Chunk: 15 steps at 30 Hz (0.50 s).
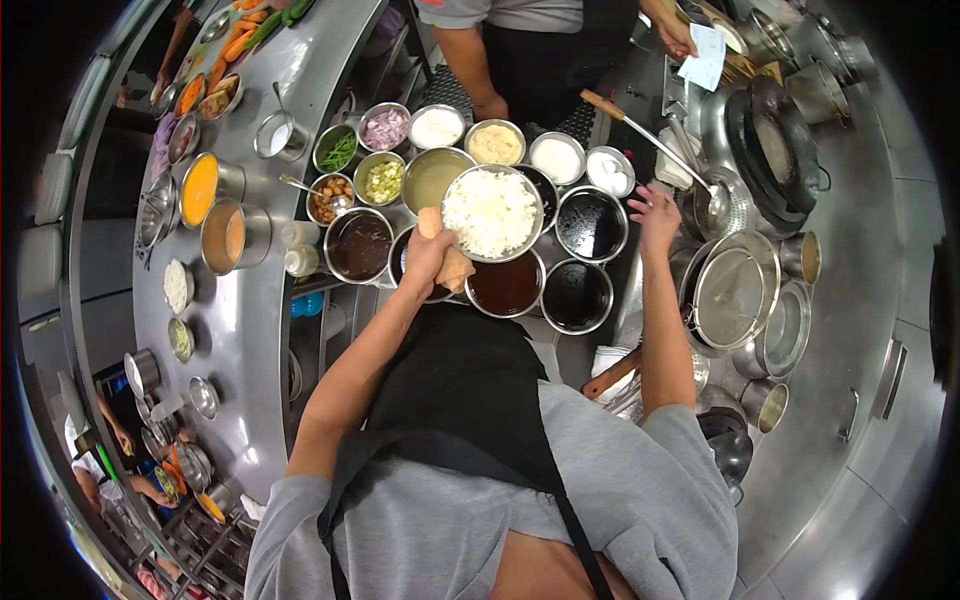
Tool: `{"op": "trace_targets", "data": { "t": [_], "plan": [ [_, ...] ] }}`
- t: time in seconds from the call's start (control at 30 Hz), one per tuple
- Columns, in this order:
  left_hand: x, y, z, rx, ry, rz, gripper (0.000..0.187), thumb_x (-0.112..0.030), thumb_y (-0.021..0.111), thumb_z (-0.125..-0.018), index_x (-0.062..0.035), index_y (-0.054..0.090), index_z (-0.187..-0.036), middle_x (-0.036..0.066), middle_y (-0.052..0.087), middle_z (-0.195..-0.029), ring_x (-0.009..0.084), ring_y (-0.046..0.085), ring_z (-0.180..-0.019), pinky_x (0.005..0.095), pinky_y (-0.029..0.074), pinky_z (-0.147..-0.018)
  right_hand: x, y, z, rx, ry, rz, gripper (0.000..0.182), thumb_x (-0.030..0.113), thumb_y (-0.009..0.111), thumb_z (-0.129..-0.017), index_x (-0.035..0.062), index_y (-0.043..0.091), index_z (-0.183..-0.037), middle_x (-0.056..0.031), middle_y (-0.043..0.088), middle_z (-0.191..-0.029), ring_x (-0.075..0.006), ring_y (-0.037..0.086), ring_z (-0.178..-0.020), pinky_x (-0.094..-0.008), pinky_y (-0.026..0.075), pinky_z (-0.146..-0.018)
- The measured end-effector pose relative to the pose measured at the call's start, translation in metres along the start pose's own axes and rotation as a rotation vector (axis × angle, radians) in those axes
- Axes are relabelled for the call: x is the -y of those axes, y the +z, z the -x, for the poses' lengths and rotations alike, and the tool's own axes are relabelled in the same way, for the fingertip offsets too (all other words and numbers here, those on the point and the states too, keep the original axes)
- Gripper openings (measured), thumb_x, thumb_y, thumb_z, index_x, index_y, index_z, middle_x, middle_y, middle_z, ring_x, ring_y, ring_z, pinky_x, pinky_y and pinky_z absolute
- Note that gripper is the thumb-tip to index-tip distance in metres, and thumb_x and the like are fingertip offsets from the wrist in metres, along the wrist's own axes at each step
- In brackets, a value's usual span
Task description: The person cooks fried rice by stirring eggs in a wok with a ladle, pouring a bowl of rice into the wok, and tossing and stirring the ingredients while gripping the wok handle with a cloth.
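In my left hand (430,258) is a folded tan cloth (455,265), closed against the near left rim of a metal bowl of white rice (490,212). The bowl is held above several round pots of sauces and ingredients. My right hand (655,212) is raised with its fingers apart and nothing in them, right of a pot of black liquid (591,224). Below the bowl sits a pot of dark red sauce (506,284). A pot of pale broth (437,180) stands behind it, and a brown sauce pot (359,245) is to the left.
A co-worker (530,60) stands across, holding a paper slip (704,58). A ladle (716,200) with a wooden handle and a large strainer (736,290) are at the right, near a black wok (775,145). The left steel counter (240,350) bears orange-filled containers (199,190).
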<state>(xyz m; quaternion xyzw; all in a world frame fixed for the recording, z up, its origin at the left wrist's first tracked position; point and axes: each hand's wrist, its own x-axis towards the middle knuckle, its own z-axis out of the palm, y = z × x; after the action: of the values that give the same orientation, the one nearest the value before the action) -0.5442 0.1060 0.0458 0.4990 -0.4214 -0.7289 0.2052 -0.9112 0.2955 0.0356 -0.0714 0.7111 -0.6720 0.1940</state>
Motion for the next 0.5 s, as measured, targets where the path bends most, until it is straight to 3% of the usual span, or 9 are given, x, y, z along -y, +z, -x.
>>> {"op": "trace_targets", "data": {
  "t": [0.07,0.17,0.3,0.33,0.5],
  "plan": [
    [0.003,0.000,0.000,0.009,-0.011,0.000,0.049,-0.004,0.065,-0.079,0.0042,0.051,-0.125,0.013,0.065,-0.113,0.0220,0.066,-0.096,0.0339,0.054,-0.085,0.000,0.010,-0.001,0.043,-0.131,0.227,0.035,0.023,0.048,-0.104,-0.0067,0.056,-0.121,-0.0182,0.070,-0.102,-0.0171,0.070,-0.069,-0.0241,0.052,-0.047],
    [0.000,-0.002,0.002,-0.001,-0.011,0.006,0.050,-0.004,0.065,-0.079,0.0043,0.051,-0.126,0.013,0.065,-0.114,0.0216,0.066,-0.096,0.0336,0.054,-0.085,-0.014,0.017,-0.013,0.020,-0.076,0.191,0.033,0.022,0.047,-0.104,-0.0067,0.057,-0.118,-0.0182,0.070,-0.101,-0.0175,0.070,-0.067,-0.0242,0.051,-0.046],
    [-0.002,0.000,0.003,-0.005,-0.022,0.004,0.049,-0.004,0.066,-0.078,0.0042,0.051,-0.125,0.013,0.065,-0.113,0.0213,0.066,-0.096,0.0332,0.054,-0.085,-0.020,0.004,-0.024,-0.056,0.135,-0.135,0.028,0.016,0.045,-0.103,-0.0060,0.054,-0.119,-0.0191,0.070,-0.102,-0.0238,0.071,-0.071,-0.0285,0.053,-0.051],
    [-0.003,0.001,0.003,-0.007,-0.025,0.002,0.049,-0.004,0.066,-0.078,0.0042,0.051,-0.125,0.013,0.065,-0.113,0.0213,0.066,-0.096,0.0331,0.054,-0.085,-0.022,-0.003,-0.027,-0.062,0.200,-0.192,0.029,0.014,0.044,-0.102,-0.0057,0.052,-0.121,-0.0195,0.070,-0.104,-0.0264,0.071,-0.077,-0.0302,0.055,-0.058],
    [0.001,-0.002,0.000,0.010,-0.009,0.008,0.049,-0.005,0.066,-0.079,0.0046,0.051,-0.125,0.013,0.065,-0.113,0.0217,0.066,-0.097,0.0338,0.055,-0.084,-0.028,-0.024,-0.033,-0.073,0.297,-0.316,0.030,0.013,0.043,-0.101,-0.0063,0.052,-0.123,-0.0217,0.069,-0.109,-0.0260,0.072,-0.085,-0.0288,0.055,-0.060]
  ]
}}
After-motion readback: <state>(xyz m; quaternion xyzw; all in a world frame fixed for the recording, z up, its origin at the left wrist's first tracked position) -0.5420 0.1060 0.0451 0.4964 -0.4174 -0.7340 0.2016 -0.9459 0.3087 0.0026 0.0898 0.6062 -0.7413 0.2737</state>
